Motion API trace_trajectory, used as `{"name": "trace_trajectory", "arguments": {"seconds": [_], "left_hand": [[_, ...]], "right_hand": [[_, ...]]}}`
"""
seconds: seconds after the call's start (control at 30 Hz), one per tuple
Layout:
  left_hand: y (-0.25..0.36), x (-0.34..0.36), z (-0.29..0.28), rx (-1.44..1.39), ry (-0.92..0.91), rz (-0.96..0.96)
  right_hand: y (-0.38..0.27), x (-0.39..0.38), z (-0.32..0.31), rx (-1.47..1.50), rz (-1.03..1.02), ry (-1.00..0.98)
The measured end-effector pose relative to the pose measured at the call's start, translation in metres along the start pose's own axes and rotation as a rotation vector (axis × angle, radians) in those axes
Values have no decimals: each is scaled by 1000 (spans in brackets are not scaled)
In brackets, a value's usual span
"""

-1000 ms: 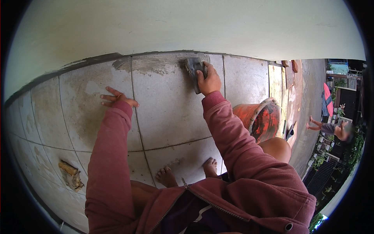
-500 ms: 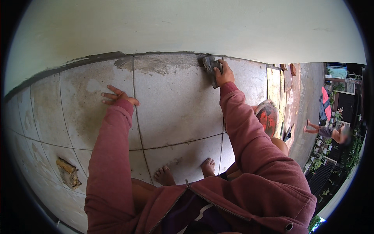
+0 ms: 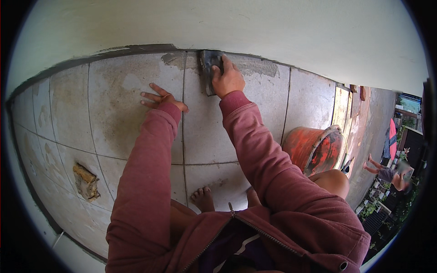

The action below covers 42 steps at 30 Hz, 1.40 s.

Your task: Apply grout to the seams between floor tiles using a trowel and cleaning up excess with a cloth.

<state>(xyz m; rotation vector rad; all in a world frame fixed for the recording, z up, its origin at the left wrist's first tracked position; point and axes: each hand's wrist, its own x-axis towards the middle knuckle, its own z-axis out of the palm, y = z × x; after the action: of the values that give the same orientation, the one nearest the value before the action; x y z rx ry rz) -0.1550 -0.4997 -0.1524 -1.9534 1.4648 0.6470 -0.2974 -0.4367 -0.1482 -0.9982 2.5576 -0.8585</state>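
My right hand (image 3: 229, 79) grips a dark, flat float (image 3: 207, 61), held with its top end at the grey mortar line (image 3: 145, 48) where the wall meets the tiled floor (image 3: 132, 113). A streaky grey smear (image 3: 259, 67) lies on the tiles just right of the float. My left hand (image 3: 162, 98) rests on a dirty pale tile, left of the float, with its fingers spread and nothing in them.
An orange, mortar-stained bucket (image 3: 300, 145) lies at my right knee. A crumbly brown chunk (image 3: 86, 182) sits at lower left. The pale wall (image 3: 227, 22) runs along the top. At far right are paving, plants (image 3: 378, 195) and another person (image 3: 395, 177).
My right hand and float first went right along the wall edge, then swept back left, closer to my left hand, which stays spread. The whole view has also shifted slightly.
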Motion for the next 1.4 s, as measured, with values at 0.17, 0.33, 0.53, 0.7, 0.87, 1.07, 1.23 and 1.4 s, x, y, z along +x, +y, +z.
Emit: {"name": "trace_trajectory", "arguments": {"seconds": [0.17, 0.33, 0.53, 0.7, 0.87, 1.07, 1.23, 1.4], "left_hand": [[0, 5, 13, -38, 34, 34], [-14, 15, 11, -70, 65, -9], [-3, 17, 19, 6, 174, 28], [-3, 30, 42, 227, 131, 101], [-38, 96, 44, -91, 277, 164], [-34, 83, 32, -167, 266, 171], [-32, 84, 35, -81, 314, 129], [-16, 34, 25, -71, 214, 75]], "right_hand": [[-50, -13, -1, 315, -185, -251], [28, 38, -173, 530, -96, -946], [166, -32, -401, 495, 421, -619], [308, -142, -368, 116, 478, -407], [335, -162, -281, 199, 610, -581], [354, -180, -266, -86, 403, -752], [412, -170, -263, 112, 53, -1047], [368, -148, -320, 280, 153, -915]]}}
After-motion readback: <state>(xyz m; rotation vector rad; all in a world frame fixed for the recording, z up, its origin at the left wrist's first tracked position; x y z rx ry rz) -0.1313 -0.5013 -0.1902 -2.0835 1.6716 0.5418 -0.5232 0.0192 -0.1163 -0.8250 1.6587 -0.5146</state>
